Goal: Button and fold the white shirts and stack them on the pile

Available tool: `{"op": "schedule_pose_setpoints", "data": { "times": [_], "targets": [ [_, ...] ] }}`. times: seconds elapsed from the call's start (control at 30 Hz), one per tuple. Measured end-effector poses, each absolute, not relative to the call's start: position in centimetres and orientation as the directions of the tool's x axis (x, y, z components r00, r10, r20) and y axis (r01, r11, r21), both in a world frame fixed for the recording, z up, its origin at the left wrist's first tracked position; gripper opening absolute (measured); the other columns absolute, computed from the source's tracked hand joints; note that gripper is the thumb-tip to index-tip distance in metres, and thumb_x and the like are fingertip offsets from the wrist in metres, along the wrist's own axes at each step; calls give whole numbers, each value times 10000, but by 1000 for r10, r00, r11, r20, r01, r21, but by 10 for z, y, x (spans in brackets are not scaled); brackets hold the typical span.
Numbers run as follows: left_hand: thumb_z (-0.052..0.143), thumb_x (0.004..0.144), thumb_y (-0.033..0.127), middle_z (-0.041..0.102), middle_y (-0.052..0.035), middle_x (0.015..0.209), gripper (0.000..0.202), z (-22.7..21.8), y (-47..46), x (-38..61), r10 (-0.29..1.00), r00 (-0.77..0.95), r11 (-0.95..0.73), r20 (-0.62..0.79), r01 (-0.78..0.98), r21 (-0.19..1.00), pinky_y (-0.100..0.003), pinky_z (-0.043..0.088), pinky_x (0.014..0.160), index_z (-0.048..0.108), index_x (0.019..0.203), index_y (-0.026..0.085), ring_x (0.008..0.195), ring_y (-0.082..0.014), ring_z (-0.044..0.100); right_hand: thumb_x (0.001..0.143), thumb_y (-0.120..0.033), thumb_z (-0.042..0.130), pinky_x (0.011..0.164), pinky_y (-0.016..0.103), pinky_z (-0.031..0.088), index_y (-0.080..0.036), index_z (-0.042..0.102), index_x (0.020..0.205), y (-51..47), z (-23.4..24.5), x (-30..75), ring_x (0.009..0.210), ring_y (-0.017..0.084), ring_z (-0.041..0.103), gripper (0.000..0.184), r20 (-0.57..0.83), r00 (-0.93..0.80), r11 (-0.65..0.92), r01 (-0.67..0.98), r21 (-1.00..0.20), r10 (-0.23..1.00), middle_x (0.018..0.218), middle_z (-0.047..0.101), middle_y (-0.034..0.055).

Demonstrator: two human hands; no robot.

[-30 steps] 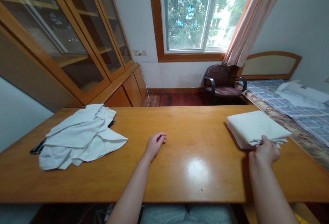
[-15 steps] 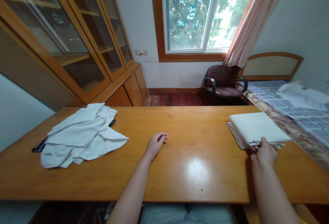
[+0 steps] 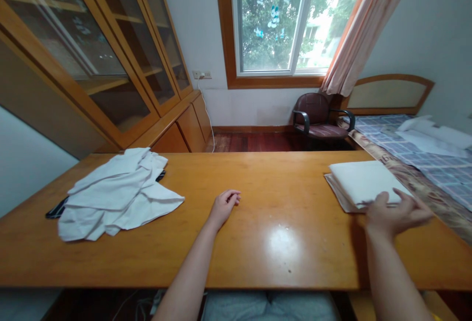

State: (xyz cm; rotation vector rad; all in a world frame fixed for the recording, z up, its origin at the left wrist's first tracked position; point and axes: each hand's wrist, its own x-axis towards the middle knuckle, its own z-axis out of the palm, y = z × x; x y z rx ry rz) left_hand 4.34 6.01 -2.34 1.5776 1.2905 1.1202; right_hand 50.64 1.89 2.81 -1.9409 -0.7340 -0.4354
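A neat stack of folded white cloths (image 3: 359, 181) lies at the right end of the wooden table (image 3: 258, 222). My right hand (image 3: 396, 213) rests on the stack's near edge with its fingers spread out flat, holding nothing. My left hand (image 3: 223, 206) lies on the bare middle of the table, fingers loosely curled, with nothing in it. A loose heap of crumpled white cloths (image 3: 118, 195) sits at the table's left end, well away from both hands.
A dark flat object (image 3: 55, 209) pokes out from under the crumpled heap. Behind the table are a glass-fronted wooden cabinet (image 3: 92, 50), a window, a dark armchair (image 3: 319, 114) and a bed (image 3: 431, 163) along the right side.
My right hand let go of the stack's near edge and spread its fingers flat over it, shifting a little to the right. The left hand stayed still.
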Motion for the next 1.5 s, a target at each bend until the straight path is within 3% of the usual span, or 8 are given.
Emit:
{"op": "schedule_pose_setpoints", "data": {
  "times": [0.13,0.3,0.53,0.67,0.8,0.97,1.17,1.5],
  "targets": [
    [541,875,321,712,-45,839,224,-23,60,43,985,96,-168,145,297,940,-282,554,711,699,944,179,713,-151,676,897,-360,530,1126,569,236,-183,667,1142,31,40,516,1367,354,362,332,672,522,-323,853,-411,525,1356,532,152],
    [535,875,318,709,-45,843,222,-22,60,44,985,97,-166,143,302,939,-283,552,706,697,940,180,714,-152,675,856,-460,610,1063,688,230,-167,624,1265,34,27,527,1324,429,380,503,356,598,-456,790,-409,718,1372,513,211],
    [528,879,322,708,-43,846,231,-22,60,44,983,105,-177,150,323,930,-283,555,715,694,945,177,713,-147,674,830,-484,606,1049,716,200,-159,641,1270,36,16,543,1327,473,364,548,316,587,-439,788,-431,745,1373,530,214],
    [517,882,320,703,-41,850,238,-21,59,44,982,113,-178,149,322,930,-280,557,714,689,953,172,714,-142,674,888,-429,531,1035,737,208,-123,690,1186,39,18,529,1322,491,374,456,544,457,-343,889,-304,703,1261,617,244],
    [521,879,318,700,-44,844,235,-19,58,45,984,110,-170,142,313,934,-283,560,713,694,939,169,715,-144,674,939,-285,452,1079,585,324,-136,677,1152,40,17,489,1282,349,482,344,771,139,33,979,-203,622,1131,705,156],
    [543,866,328,710,-53,872,233,-18,58,45,986,71,-162,148,281,946,-289,567,718,700,935,172,731,-151,681,948,-277,475,968,446,482,-180,670,1121,42,2,425,1029,252,623,278,681,-70,364,882,-299,729,1083,711,116],
    [544,864,350,709,-75,965,266,-18,61,37,987,-44,-142,155,208,968,-317,580,755,682,995,165,806,-170,692,969,-314,463,935,443,506,-215,684,1108,40,-29,380,1019,254,633,279,515,-156,430,772,-469,843,1079,715,100],
    [454,879,288,672,-106,1012,288,10,77,-72,869,-175,-122,462,830,544,-393,485,923,685,999,165,979,-245,613,957,-304,475,906,428,503,-211,696,1027,41,-39,388,967,250,644,249,452,-112,370,758,-538,885,1006,727,90]
  ]
}}
